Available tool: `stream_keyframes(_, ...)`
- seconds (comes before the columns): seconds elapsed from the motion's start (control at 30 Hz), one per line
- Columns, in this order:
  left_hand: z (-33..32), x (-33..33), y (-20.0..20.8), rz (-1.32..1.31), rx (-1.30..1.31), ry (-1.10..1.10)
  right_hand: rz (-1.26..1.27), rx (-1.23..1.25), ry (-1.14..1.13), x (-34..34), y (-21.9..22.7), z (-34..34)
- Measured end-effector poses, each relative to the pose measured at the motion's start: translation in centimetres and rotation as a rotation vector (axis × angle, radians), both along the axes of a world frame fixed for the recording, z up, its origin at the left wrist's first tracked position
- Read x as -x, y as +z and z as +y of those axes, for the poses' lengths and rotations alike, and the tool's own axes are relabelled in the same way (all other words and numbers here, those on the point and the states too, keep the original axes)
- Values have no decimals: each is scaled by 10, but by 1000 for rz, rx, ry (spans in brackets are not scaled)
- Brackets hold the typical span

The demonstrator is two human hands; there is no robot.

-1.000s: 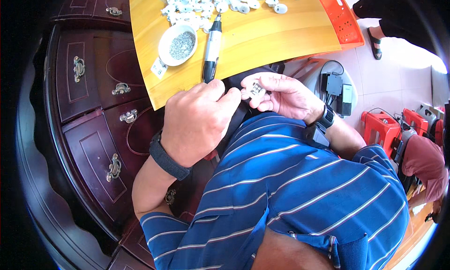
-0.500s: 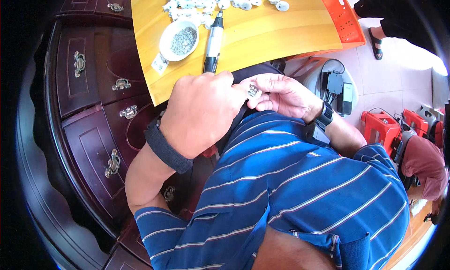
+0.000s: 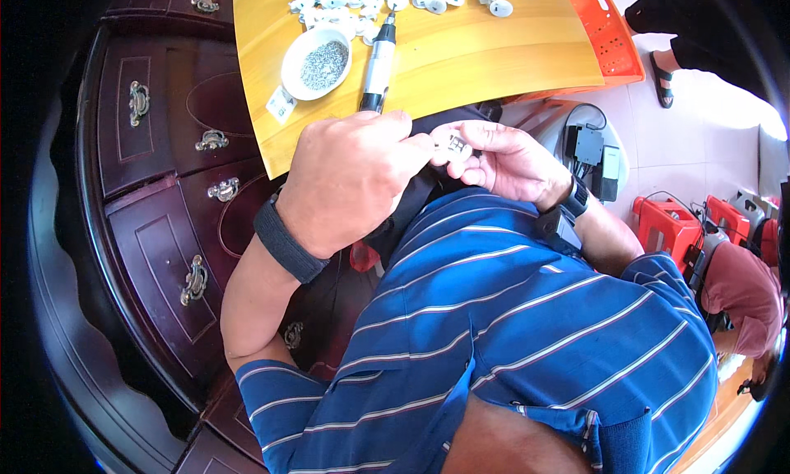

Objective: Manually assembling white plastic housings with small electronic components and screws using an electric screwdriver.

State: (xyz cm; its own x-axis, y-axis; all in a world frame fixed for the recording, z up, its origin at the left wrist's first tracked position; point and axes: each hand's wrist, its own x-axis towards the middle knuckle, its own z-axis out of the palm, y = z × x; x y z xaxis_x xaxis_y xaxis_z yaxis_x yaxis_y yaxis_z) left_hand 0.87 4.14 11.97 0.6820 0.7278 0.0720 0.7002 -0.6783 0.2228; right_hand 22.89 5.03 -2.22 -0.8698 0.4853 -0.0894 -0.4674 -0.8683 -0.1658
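Observation:
Between the thumb and fingers of my right hand (image 3: 514,163) is a small round white plastic part (image 3: 457,147) with metal pieces on its face. My left hand (image 3: 350,178) is closed, its thumb and forefinger pinched at the part's left edge; what they grip, if anything, is too small to make out. Just beyond the left hand, a pen-shaped electric screwdriver (image 3: 379,67) lies on the wooden table (image 3: 485,58), tip pointing away. To its left stands a white bowl (image 3: 290,69) of tiny metal screws (image 3: 323,65). Many similar white parts (image 3: 350,3) are heaped at the far side.
An orange plastic crate (image 3: 607,42) stands against the table's right side. Dark wooden drawers (image 3: 156,252) rise close on my left. A grey-white stool (image 3: 613,124) carries black devices on the right. Two other people are partly visible at right, near red stools (image 3: 668,227).
Both hands have shifted slightly, the right one a little rightward with the white part. More of the part's face shows now between the fingers.

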Motion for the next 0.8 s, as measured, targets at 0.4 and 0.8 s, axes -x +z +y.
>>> stream_keyframes(0.4,2,6,5,40,0,-30,15,69,5,4,2,-3)
stream_keyframes(0.8,0,4,13,88,9,-10,1,29,0,6,3,-4)
